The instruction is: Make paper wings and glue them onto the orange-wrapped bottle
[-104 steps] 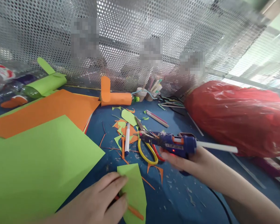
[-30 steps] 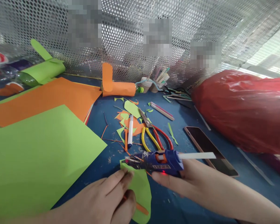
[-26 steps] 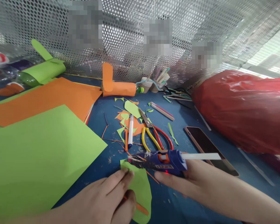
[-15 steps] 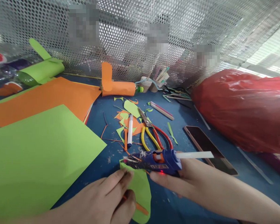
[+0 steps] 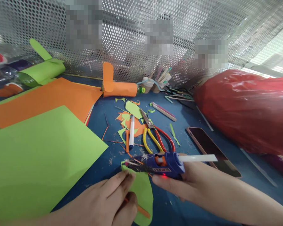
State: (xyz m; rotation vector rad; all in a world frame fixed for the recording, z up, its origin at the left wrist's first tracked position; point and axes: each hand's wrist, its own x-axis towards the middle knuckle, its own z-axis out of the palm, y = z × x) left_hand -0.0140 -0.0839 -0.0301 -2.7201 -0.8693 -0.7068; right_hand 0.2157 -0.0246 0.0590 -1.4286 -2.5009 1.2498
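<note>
My right hand [image 5: 186,185] is wrapped round a blue hot glue gun [image 5: 153,163], with a white glue stick [image 5: 199,158] jutting from its back and a red light glowing on its side. The gun's nozzle points left and sits at the upper corner of a green paper cut-out [image 5: 141,188]. With bent fingers, my left hand [image 5: 113,194] grips this cut-out near its left edge, just below the nozzle. An orange paper strip [image 5: 143,211] lies across the cut-out, partly hidden under my left fingers. Whether glue is flowing, I cannot tell.
Beyond my hands lie scissors [image 5: 153,135], a white marker [image 5: 131,131] and paper scraps. Green [image 5: 49,150] and orange sheets [image 5: 47,100] cover the left. Paper-wrapped bottles [image 5: 122,89] stand by the perforated metal screen [image 5: 122,40]. A phone [image 5: 209,147] and red plastic bag [image 5: 245,110] are right.
Almost nothing differs. The glue gun and my right hand have shifted very slightly down and right; my left hand and the green cut-out stay in place.
</note>
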